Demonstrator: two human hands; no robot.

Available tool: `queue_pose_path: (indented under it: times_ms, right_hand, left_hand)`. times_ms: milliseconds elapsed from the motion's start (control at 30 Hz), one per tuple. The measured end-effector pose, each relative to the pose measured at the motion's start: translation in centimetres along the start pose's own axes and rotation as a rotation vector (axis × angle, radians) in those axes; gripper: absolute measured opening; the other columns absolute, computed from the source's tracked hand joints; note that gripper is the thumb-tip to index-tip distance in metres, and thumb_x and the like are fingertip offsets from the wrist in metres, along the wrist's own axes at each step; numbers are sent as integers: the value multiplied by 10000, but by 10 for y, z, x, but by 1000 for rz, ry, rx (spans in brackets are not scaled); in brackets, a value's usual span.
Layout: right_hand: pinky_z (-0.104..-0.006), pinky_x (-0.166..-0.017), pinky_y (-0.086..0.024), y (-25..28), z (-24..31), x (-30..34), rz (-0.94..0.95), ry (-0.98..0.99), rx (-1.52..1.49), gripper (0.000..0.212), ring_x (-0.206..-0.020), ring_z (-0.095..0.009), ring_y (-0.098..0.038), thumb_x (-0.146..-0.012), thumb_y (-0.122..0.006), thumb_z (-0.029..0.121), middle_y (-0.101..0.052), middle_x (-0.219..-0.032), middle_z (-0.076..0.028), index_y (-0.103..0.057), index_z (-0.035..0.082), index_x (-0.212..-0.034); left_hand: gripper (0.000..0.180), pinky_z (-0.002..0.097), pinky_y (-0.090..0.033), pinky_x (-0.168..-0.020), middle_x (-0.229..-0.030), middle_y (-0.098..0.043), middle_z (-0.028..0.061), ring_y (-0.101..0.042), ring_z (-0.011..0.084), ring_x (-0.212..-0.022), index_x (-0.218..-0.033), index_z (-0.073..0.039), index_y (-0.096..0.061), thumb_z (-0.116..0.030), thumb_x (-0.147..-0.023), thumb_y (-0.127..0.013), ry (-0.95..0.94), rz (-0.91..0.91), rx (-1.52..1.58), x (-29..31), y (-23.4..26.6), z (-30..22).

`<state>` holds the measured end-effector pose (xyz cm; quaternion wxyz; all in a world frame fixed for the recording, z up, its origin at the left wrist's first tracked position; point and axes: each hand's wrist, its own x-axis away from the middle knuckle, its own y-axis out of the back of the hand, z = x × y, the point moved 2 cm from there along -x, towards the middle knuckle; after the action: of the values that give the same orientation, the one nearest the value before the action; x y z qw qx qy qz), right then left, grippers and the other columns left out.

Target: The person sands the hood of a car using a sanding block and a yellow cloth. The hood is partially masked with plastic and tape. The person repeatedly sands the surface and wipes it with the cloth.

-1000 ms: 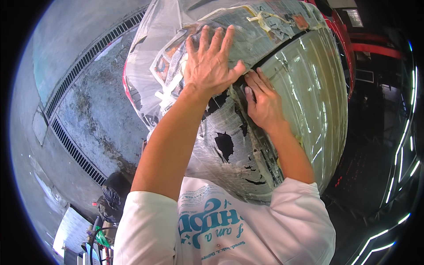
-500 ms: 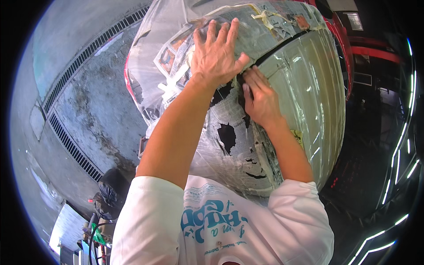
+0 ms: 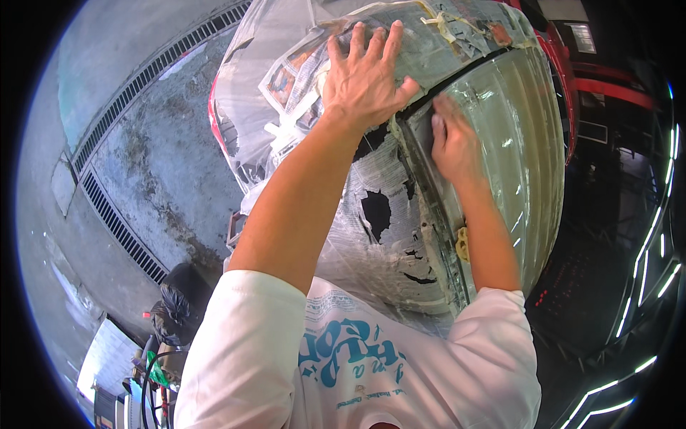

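My left hand (image 3: 363, 80) lies with its fingers spread on the car front's masking of newspaper and clear plastic (image 3: 418, 50). Beside it, my right hand (image 3: 457, 143) is over the near edge of a glossy, tan-grey car panel (image 3: 507, 136). Its thumb stands apart and its fingertips are smeared by motion, so I cannot tell whether they hold anything. A dark gap and a narrow strip run between the panel and the newspaper. Torn newspaper (image 3: 350, 222) with ragged dark holes covers the part nearer me.
A small yellowish lump (image 3: 462, 244) sits by the panel's edge, next to my right forearm. Strips of white tape (image 3: 291, 118) hold the masking at left. A floor drain grate (image 3: 121, 225) runs along the left. Black plastic (image 3: 171, 311) is bunched at lower left.
My right hand has drawn out of the gap and moved right, over the panel's edge. My left hand stays spread on the masking. The view has shifted slightly.
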<state>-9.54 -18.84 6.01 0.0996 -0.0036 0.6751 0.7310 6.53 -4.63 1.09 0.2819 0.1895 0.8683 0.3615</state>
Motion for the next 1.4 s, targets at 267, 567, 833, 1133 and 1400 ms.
queue_pose_path:
  times_ms: [267, 567, 833, 1133, 1400]
  right_hand:
    - [-473, -1228, -427, -7, 1, -4, -11, -67, -35, 366, -1450, -403, -550, -1063, -609, 168, -626, -1502, -226, -691, -14, -1370]
    - [-463, -1169, -504, -4, 21, -7, -97, -101, -21, 291, -1422, -352, -588, -1031, -652, 142, -672, -1456, -172, -727, 24, -1287]
    - [-464, -1221, -447, 2, 21, 0, -20, -231, -192, 332, -1482, -324, -527, -1066, -629, 206, -594, -1569, -119, -715, 40, -1340]
    - [-465, -1293, -360, -11, -31, -14, -44, -267, 55, 419, -1532, -334, -465, -1097, -568, 205, -542, -1611, -165, -628, 17, -1467]
    - [-483, -1302, -336, -3, -47, -38, -24, -395, 60, 465, -1534, -346, -459, -1107, -521, 272, -503, -1643, -167, -600, 17, -1487]
  left_hand:
    - [929, 694, -221, -1275, -1684, -430, 134, -324, 421, -1591, -1724, -110, -198, -508, -951, -527, 29, 85, -3, -1, 4, -2]
    - [937, 693, -202, -1267, -1650, -471, 187, -329, 434, -1581, -1707, -70, -233, -498, -934, -547, 14, 76, 38, -6, 2, -3]
    - [958, 688, -196, -1273, -1694, -420, 160, -274, 427, -1614, -1726, -77, -172, -458, -940, -567, 32, 146, 29, -6, 6, -8]
    - [962, 690, -181, -1277, -1703, -403, 183, -257, 440, -1621, -1729, -62, -139, -429, -953, -573, 39, 231, 0, -10, 11, -15]
    - [1108, 654, -155, -1299, -1741, -336, 170, -197, 399, -1646, -1705, -144, -303, -632, -815, -746, 28, 289, -81, -11, 14, -24]
